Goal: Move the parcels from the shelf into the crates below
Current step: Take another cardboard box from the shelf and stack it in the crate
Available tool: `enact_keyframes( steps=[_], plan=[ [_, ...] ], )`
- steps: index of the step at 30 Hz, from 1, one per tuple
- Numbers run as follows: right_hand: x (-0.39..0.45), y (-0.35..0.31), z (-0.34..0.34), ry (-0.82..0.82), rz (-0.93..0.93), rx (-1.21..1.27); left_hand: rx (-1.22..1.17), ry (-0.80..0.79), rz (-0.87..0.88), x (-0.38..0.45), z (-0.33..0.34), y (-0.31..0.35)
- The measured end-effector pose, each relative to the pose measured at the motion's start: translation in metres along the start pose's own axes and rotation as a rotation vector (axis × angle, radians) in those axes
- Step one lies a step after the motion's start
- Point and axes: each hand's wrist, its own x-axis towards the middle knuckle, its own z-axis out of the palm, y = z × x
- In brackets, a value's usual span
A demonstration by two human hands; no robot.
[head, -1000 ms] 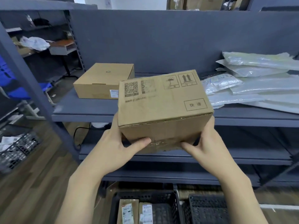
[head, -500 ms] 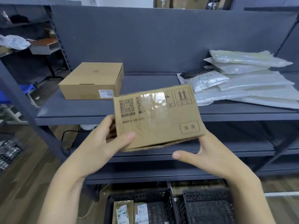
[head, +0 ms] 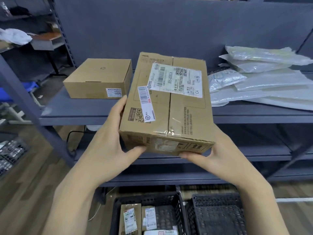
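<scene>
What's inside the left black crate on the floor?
The left crate holds several labelled parcels lying flat. The picture's bottom edge cuts off its near part, so the rest is unseen.

A matt cardboard box (head: 166, 106) with glossy tape is held between the hands. Black perforated plastic crates (head: 218, 214) are seen below; glossy plastic bags (head: 264, 82) beyond.

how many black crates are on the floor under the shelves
2. The left crate sits below the held box and already has parcels in it; the right crate stands beside it. Both are cut off by the frame's bottom edge, so more may be hidden.
</scene>
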Motion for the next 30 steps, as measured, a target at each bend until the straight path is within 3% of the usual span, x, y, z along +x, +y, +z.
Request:
enact_keyframes(
  steps=[6,11,22,24,28,30],
  plan=[
    [0.004,-0.008,0.006,0.091,-0.065,0.005,-0.133,-0.036,-0.038,0.002,-0.009,0.003],
    [0.010,-0.010,0.010,0.104,-0.135,-0.010,-0.097,0.031,0.004,0.002,-0.001,0.001],
    [0.008,0.002,-0.005,-0.169,-0.139,0.029,-0.015,0.121,-0.011,-0.004,-0.006,-0.020],
    [0.011,0.004,-0.006,-0.115,-0.133,0.015,-0.050,0.145,-0.020,-0.003,-0.010,-0.020],
    [0.018,0.000,0.001,0.228,-0.100,0.022,-0.077,0.176,0.023,0.001,-0.009,-0.019],
    [0.020,-0.001,0.001,0.277,-0.072,0.014,-0.102,0.179,0.027,0.002,-0.005,-0.020]
  ],
)
